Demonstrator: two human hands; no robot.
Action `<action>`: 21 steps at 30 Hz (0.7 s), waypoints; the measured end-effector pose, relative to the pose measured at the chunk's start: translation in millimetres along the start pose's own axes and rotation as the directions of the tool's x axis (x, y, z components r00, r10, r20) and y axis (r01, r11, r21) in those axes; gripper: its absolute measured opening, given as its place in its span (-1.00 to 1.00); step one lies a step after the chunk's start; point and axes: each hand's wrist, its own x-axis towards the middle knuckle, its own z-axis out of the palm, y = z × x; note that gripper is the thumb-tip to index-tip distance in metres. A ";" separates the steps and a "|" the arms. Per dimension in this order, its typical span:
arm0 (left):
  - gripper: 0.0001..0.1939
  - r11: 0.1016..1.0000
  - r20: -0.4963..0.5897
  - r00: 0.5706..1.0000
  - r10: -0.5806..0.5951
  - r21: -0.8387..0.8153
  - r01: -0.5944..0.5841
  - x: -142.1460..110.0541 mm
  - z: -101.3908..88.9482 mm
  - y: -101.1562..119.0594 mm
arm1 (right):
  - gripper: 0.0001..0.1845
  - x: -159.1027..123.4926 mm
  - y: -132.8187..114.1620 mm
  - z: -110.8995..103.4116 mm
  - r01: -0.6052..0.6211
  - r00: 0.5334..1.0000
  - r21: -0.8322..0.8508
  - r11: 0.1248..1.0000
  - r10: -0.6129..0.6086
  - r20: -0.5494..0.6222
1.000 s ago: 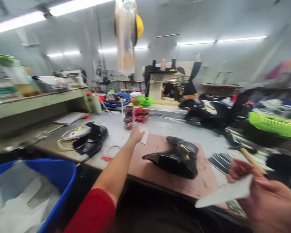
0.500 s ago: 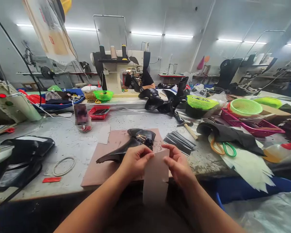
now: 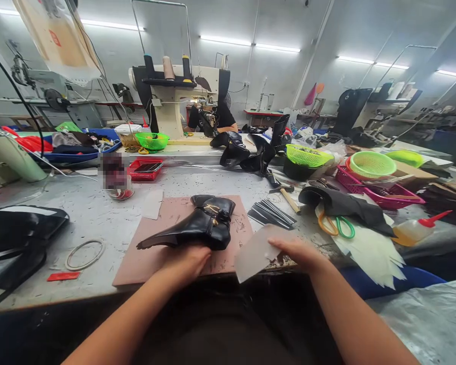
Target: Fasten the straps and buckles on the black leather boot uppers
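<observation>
Black boot piece [image 3: 201, 223], head view (only one to go on): on its side on the pink board [image 3: 137, 268], right in front of the person, gold-coloured bits on the chunky end.
Long axis: runs roughly left to right, narrow tip out left and a touch closer to the body, bulky end to the right.
Left hand [image 3: 190, 261]: nearer of the two, touching the near edge, so the piece sits just beyond it. Fingers go underneath, so can't tell if it's actually gripping or just propping.
Right hand [image 3: 294, 253]: pinching a white sheet [image 3: 253, 256] by its right side, with the boot piece off to its left and slightly farther out. Sheet's tilted over the board's right edge, apart from the boot piece.
Dark strips [image 3: 271, 214]: fanned out just past the sheet, nobody touching them.
Hard to see: underside of the boot piece, left fingertips, some right fingers behind the sheet. Jar-ish thing [image 3: 116, 177] is pixelated on top; black stuff [image 3: 19, 238] at far left gets cut off.
</observation>
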 end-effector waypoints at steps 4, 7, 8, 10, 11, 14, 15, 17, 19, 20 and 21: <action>-0.48 0.961 0.036 0.991 0.131 0.241 -0.136 4.7 22.2 -26.9 | -0.79 5.5 18.8 4.7 -0.070 0.972 -0.071 0.995 0.051 -0.230; -0.40 0.964 0.052 0.996 0.068 0.256 -0.079 1.9 28.9 -23.7 | -0.73 -1.6 13.1 7.1 0.127 0.845 -0.180 0.975 -0.201 -0.495; -0.39 0.965 0.048 0.998 0.030 0.257 -0.041 0.6 29.6 -19.9 | -0.73 -2.4 12.0 7.4 0.216 0.781 -0.271 0.938 -0.332 -0.529; -0.36 0.964 0.020 0.999 -0.029 0.265 0.023 -0.5 29.9 -11.4 | -0.73 0.4 15.3 9.0 0.353 0.738 -0.476 0.806 -0.552 -0.388; -0.37 0.962 -0.002 0.999 -0.042 0.269 0.041 0.3 29.9 -7.7 | -0.69 3.5 19.7 10.5 0.400 0.770 -0.554 0.730 -0.595 -0.228; -0.57 0.979 -0.091 0.996 -0.025 0.200 0.043 8.6 30.7 -1.6 | -0.55 15.7 37.5 16.8 0.425 0.882 -0.650 0.630 -0.449 0.142; -0.64 0.988 -0.120 0.992 -0.028 0.150 0.046 12.7 31.1 -1.7 | -0.55 19.7 42.3 19.0 0.378 0.907 -0.673 0.636 -0.400 0.131; -0.67 0.995 -0.171 0.983 -0.064 0.062 0.075 20.9 31.2 -5.5 | -0.61 27.4 47.7 23.7 0.202 0.937 -0.714 0.671 -0.343 -0.058; -0.64 0.991 -0.222 0.968 -0.120 0.034 0.131 26.8 28.4 -14.8 | -0.62 35.7 47.5 29.2 -0.006 0.932 -0.725 0.689 -0.259 -0.254; -0.58 0.985 -0.238 0.959 -0.154 0.037 0.168 28.7 25.1 -21.5 | -0.58 40.3 46.2 32.3 -0.082 0.934 -0.731 0.677 -0.204 -0.294; -0.50 0.978 -0.248 0.949 -0.192 0.037 0.207 29.8 20.3 -29.3 | -0.55 45.0 44.5 35.6 -0.130 0.941 -0.739 0.662 -0.153 -0.302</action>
